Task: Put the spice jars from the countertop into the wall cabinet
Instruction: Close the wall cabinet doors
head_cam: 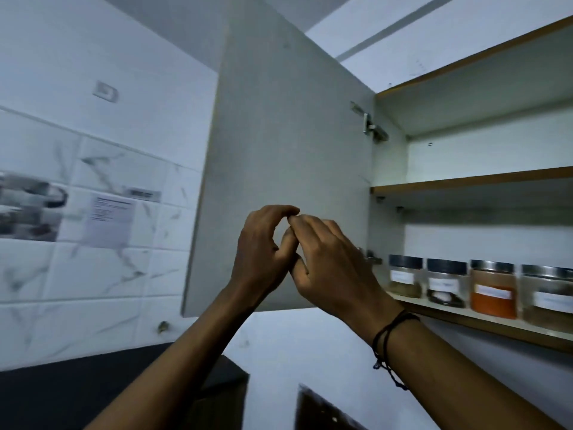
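Note:
Several spice jars stand in a row on the bottom shelf (483,323) of the open wall cabinet, at the right: a dark-lidded jar (405,276), a second dark-lidded one (446,282), a jar of orange powder (493,288) and a steel-lidded jar (547,294). My left hand (260,259) and my right hand (331,271) are raised together in front of the open cabinet door (279,135), left of the jars. Their loosely curved fingers touch each other, and neither hand holds a jar.
The cabinet's middle shelf (465,180) is bare where it shows. A dark countertop (77,392) lies below left, under a marbled tile wall with a paper notice (110,218). A dark object (325,411) sits at the bottom edge.

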Tool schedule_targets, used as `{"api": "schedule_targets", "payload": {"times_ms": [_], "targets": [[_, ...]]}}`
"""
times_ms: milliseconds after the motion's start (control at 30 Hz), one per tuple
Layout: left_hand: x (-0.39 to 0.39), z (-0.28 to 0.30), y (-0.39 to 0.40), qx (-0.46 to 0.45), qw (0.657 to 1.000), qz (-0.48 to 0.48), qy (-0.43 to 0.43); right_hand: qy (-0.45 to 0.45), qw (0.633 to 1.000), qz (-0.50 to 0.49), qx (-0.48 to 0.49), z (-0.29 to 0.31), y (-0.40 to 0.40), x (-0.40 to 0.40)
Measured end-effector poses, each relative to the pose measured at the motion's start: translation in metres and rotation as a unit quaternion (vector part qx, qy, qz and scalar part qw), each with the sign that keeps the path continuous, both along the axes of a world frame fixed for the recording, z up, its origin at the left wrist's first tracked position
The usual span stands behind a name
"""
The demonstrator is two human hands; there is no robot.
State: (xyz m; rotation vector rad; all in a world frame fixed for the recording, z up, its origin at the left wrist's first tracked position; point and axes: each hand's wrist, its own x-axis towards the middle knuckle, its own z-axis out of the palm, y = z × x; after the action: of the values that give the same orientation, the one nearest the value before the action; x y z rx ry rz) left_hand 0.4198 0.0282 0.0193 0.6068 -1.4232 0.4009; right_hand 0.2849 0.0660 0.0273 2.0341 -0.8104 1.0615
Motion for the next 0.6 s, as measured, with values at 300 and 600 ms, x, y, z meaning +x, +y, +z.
{"api": "schedule_targets", "payload": {"times_ms": [300,600], "targets": [[0.111,-0.013,0.012,-0.007,0.987,0.150,0.049,0.008,0.994,0.106,0.025,-0.005,-0.009,0.115],[0.122,-0.028,-0.004,0.224,0.954,-0.176,0.092,-0.033,0.990,0.083,0.111,-0.020,-0.025,0.143]]}}
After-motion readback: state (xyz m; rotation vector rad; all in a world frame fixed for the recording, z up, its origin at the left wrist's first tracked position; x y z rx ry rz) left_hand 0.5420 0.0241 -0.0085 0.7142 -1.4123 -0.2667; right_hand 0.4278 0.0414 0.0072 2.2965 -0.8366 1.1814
